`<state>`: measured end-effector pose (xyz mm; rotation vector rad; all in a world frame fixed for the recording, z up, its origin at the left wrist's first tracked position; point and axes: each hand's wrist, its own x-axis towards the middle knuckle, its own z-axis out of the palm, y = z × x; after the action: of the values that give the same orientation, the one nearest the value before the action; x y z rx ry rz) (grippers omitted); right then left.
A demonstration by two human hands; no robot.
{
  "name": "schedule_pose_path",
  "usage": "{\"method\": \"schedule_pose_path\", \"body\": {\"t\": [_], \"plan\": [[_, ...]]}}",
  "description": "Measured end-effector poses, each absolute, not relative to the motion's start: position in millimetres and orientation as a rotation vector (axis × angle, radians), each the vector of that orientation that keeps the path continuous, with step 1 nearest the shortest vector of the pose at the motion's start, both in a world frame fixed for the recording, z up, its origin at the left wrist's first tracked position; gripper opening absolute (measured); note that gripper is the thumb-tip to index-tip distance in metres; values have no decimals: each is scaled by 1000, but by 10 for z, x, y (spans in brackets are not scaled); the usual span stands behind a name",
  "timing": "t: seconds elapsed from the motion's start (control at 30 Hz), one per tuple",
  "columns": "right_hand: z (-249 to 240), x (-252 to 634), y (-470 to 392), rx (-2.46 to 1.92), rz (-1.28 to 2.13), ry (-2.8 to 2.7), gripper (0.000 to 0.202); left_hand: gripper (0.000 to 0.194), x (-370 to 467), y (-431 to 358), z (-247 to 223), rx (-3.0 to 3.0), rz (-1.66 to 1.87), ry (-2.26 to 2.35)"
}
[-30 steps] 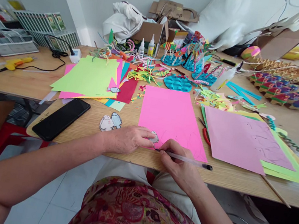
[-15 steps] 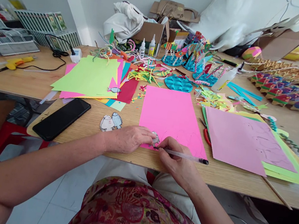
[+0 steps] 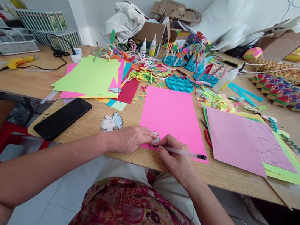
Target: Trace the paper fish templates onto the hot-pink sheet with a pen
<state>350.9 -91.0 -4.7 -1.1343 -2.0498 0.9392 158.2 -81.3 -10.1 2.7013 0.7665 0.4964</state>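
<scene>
L hand (image 3: 131, 139) presses small fish cutout (image 3: 155, 138) flat on bright pink sheet (image 3: 171, 116), near its bottom edge; R hand (image 3: 175, 156) grips pen (image 3: 182, 152), tip prob. at cutout's edge, hard to see; phone (image 3: 62, 119) on tabletop (image 3: 127, 158) to the L, w/ two fish cutouts (image 3: 112, 122) between phone & sheet

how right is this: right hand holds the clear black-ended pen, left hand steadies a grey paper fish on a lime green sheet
The head view shows a bright pink sheet, not lime green; right hand, pen, left hand, fish: correct.
</scene>
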Motion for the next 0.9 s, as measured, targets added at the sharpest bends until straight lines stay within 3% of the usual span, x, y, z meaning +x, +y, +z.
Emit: {"method": "schedule_pose_path", "body": {"t": [0.9], "plan": [[-61, 3483, -961, -1079, 936, -2102, 8, 30, 1574, -812, -106, 2644, 458, 791]]}}
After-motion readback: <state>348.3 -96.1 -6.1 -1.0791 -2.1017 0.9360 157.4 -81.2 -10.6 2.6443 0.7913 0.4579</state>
